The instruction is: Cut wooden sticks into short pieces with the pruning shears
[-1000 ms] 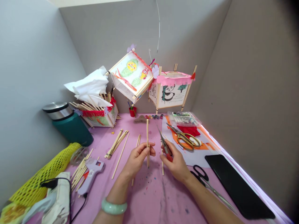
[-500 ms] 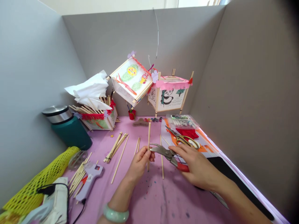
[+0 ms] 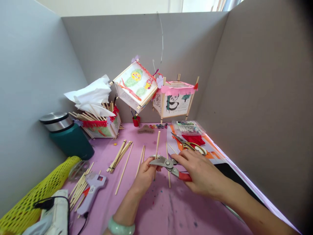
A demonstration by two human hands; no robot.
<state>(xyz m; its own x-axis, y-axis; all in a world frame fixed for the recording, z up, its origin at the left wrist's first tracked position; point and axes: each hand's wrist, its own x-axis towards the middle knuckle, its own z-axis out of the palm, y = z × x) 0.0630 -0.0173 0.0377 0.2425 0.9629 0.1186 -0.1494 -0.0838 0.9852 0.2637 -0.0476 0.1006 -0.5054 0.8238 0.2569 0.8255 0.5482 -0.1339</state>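
Note:
My left hand (image 3: 145, 176) grips a thin upright bamboo stick (image 3: 157, 143) between fingers and thumb. My right hand (image 3: 201, 173) is shut on red-handled pruning shears (image 3: 168, 166), held level. Their steel jaws reach the stick just above my left fingers, though I cannot tell whether the blades bite it. A second bamboo stick (image 3: 167, 163) lies on the lilac tabletop (image 3: 158, 209) under the shears. Loose bamboo sticks (image 3: 119, 156) lie to the left of my left hand.
Gold-handled scissors (image 3: 188, 146) and a clear plastic box (image 3: 188, 128) sit on paper at the back right. A glue gun (image 3: 93, 192) and a yellow net sleeve (image 3: 36, 192) are front left. Paper lanterns (image 3: 135, 86) hang above the table, between grey walls.
The shears have moved left toward the stick, swinging from upright to level across the last second. My right hand has moved with them. The whole view has shifted slightly.

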